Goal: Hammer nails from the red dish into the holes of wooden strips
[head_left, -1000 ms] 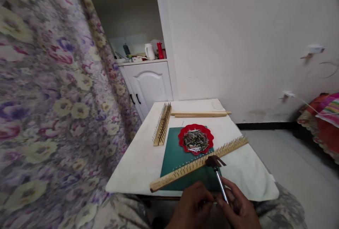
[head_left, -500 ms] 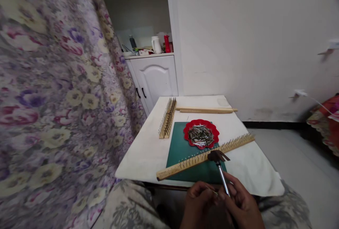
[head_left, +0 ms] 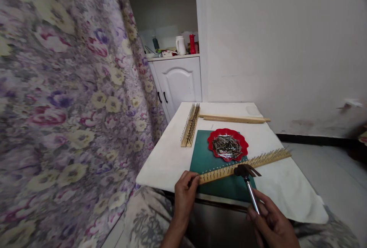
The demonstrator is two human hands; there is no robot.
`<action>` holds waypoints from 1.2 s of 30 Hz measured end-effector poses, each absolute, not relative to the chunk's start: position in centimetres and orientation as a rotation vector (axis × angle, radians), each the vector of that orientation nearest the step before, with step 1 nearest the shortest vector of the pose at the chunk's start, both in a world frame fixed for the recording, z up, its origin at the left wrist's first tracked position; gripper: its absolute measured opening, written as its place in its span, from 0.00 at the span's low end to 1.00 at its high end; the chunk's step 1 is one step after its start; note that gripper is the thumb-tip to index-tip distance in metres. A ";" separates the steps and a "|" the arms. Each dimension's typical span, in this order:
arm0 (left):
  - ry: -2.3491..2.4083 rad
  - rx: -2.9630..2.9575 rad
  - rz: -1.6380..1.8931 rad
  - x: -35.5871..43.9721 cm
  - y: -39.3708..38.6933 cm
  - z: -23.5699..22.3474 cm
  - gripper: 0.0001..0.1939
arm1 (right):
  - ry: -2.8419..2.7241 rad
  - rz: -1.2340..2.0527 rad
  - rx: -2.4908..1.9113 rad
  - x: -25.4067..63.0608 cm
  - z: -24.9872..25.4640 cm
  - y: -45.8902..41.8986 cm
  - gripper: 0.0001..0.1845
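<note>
A long wooden strip (head_left: 218, 174) with rows of nails standing in it lies slantwise over a green mat (head_left: 197, 152). At its near left end is my left hand (head_left: 185, 187), thumb and fingertips pinched together against the wood. The nail seen in that pinch half a second ago is now hidden by the fingers. My right hand (head_left: 272, 217) is wrapped round the shiny handle of a claw hammer (head_left: 246, 172). The hammer's dark head is over the strip's near edge; whether it touches cannot be seen. Behind the strip, a red scalloped dish (head_left: 210, 141) holds many loose nails (head_left: 226, 146).
Another nail-studded wooden piece (head_left: 190, 127) lies at the back left of the cloth-covered table (head_left: 166, 160). Plain wooden strips (head_left: 235, 119) lie along the back. A floral curtain (head_left: 86, 106) hangs at left, and a white cabinet (head_left: 180, 81) stands behind.
My left hand has moved left and forward, from near the hammer handle to the strip's left end. The whole view has shifted right; my right hand still holds the hammer.
</note>
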State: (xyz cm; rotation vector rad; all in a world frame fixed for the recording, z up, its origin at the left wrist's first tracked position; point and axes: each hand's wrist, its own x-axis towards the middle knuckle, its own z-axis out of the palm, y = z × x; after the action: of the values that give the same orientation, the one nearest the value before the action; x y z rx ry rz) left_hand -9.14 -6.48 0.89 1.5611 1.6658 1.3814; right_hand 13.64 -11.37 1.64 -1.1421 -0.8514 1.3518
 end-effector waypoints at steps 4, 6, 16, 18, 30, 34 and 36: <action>1.730 1.632 1.337 -8.8 -5.8 0.3 0.11 | -0.883 1.342 -1.145 13.6 1.6 -11.3 0.29; 1.745 1.652 1.312 -8.8 -5.7 0.2 0.11 | -0.877 1.345 -1.166 13.7 1.7 -11.3 0.30; 1.784 1.708 1.238 -9.0 -5.6 0.4 0.11 | -0.885 1.352 -1.211 13.5 1.7 -11.2 0.31; 1.792 1.719 1.226 -9.0 -5.6 0.4 0.11 | -0.871 1.342 -1.207 13.5 1.7 -11.3 0.31; 1.842 1.782 1.143 -8.9 -5.5 0.5 0.11 | -1.153 1.546 -1.040 11.7 3.2 -9.9 0.22; 1.838 1.753 1.159 -9.0 -5.5 0.2 0.09 | -1.386 1.545 -0.947 9.5 4.1 -8.7 0.19; 1.861 1.725 1.165 -9.0 -5.4 0.0 0.09 | -1.408 1.501 -0.913 8.6 3.9 -8.3 0.20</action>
State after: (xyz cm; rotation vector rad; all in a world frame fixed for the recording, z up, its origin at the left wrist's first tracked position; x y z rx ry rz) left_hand -8.99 -5.45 0.01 1.7248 1.8611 1.1646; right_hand 8.55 -8.25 3.92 -0.9134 -1.4079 1.5013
